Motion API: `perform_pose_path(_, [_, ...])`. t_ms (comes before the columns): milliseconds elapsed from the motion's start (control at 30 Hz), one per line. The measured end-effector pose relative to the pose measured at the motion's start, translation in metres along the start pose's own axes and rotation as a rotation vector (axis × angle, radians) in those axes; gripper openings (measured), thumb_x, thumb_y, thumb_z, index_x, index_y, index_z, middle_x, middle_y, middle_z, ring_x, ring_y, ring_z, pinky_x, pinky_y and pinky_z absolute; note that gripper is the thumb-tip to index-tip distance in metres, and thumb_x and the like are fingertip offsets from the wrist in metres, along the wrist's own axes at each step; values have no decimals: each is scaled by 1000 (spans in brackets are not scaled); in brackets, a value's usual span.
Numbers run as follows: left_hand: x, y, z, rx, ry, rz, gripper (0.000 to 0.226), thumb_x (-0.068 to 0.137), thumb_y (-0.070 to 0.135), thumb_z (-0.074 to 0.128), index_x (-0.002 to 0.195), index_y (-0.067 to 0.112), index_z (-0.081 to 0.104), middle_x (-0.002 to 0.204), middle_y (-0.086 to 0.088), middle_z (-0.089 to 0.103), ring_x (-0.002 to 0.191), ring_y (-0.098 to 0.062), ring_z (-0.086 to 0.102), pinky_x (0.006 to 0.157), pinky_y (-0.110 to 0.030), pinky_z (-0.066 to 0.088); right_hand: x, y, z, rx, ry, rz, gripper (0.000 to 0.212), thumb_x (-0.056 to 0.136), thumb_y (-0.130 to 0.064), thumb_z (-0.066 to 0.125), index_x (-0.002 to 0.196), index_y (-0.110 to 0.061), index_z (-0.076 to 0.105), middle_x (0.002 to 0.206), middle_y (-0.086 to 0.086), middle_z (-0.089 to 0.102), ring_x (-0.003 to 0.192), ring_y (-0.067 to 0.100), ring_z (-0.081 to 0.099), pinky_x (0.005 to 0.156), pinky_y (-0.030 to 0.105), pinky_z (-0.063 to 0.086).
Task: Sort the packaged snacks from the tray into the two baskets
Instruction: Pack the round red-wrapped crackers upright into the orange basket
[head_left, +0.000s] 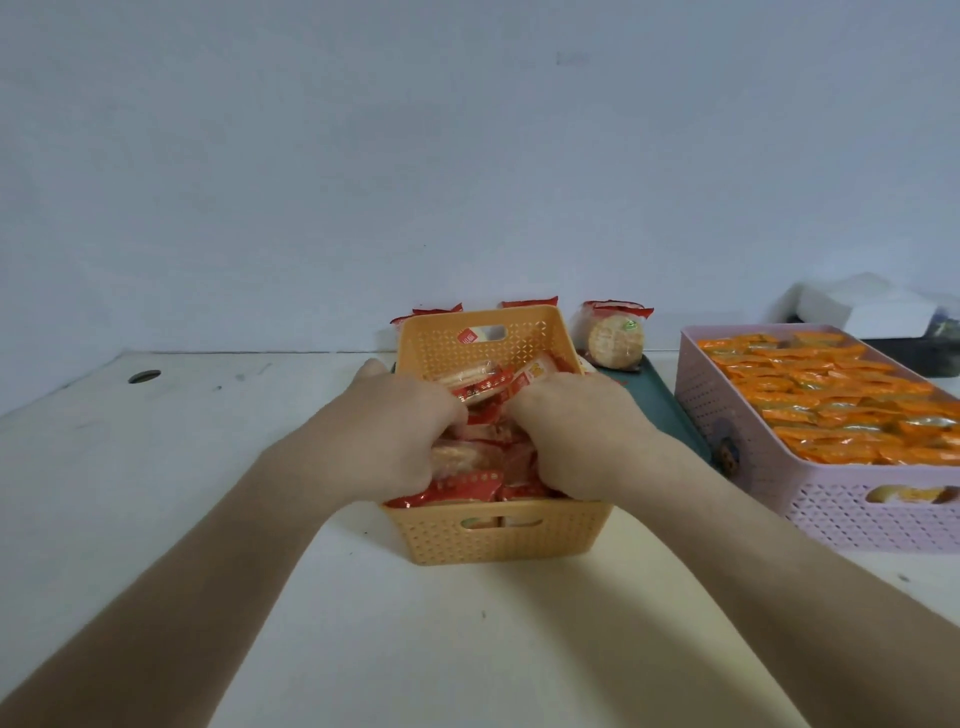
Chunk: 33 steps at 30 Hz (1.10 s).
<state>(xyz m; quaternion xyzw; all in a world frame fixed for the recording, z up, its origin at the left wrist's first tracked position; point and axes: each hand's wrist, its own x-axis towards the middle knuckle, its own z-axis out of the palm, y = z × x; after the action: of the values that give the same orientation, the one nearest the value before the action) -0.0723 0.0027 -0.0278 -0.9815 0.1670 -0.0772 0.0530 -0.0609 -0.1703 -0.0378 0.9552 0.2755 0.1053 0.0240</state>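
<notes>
Reaching into the orange basket (498, 540), the left hand (400, 436) and right hand (576, 441) each grip red-wrapped snacks (483, 387) — fingers curled shut. Right of that basket sits the pink basket (831, 514) — full of orange packets (841, 400).

both hands, left hand (400, 431), right hand (582, 436), buried among red snack packets (470, 486), orange basket (498, 535)

The fingertips of the left hand (400, 431) and right hand (566, 441) are buried among red packets (470, 488) in the orange basket (498, 540), which hides most of the green tray (660, 400); the pink basket (831, 514) runs off the right edge
</notes>
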Motion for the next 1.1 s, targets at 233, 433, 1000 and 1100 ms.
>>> perform_pose_path(233, [-5, 3, 6, 26, 35, 51, 8, 88, 32, 63, 95, 30, 60, 91, 11, 55, 83, -12, 46, 76, -27, 36, -2, 21, -14, 190, -233, -5, 9, 88, -36, 62, 85, -30, 68, 81, -15, 63, 83, 12, 61, 67, 26, 46])
perform_pose_path(433, [4, -8, -6, -267, -199, 23, 50, 95, 55, 41, 69, 18, 62, 64, 6, 58, 59, -10, 52, 63, -25, 37, 15, 42, -26, 371, -74, 109, 20, 92, -35, 59, 99, -28, 76, 92, -10, 70, 83, 5, 60, 76, 28, 49])
perform_pose_path(1000, [24, -8, -1, -533, -207, 96, 51, 93, 52, 46, 45, 38, 57, 44, 17, 49, 46, -1, 47, 53, -17, 36, 56, 18, 4, -300, -495, -30, 47, 93, -28, 55, 139, -27, 44, 147, -2, 45, 140, 25, 33, 115, 51, 13])
perform_pose_path(1100, [27, -5, 8, -311, -175, 117, 37, 97, 51, 42, 72, 38, 66, 64, 21, 60, 64, 3, 56, 68, -18, 39, 63, 20, 9, -208, -476, -46, 48, 89, -25, 62, 135, -26, 49, 141, -3, 51, 133, 24, 42, 111, 48, 26])
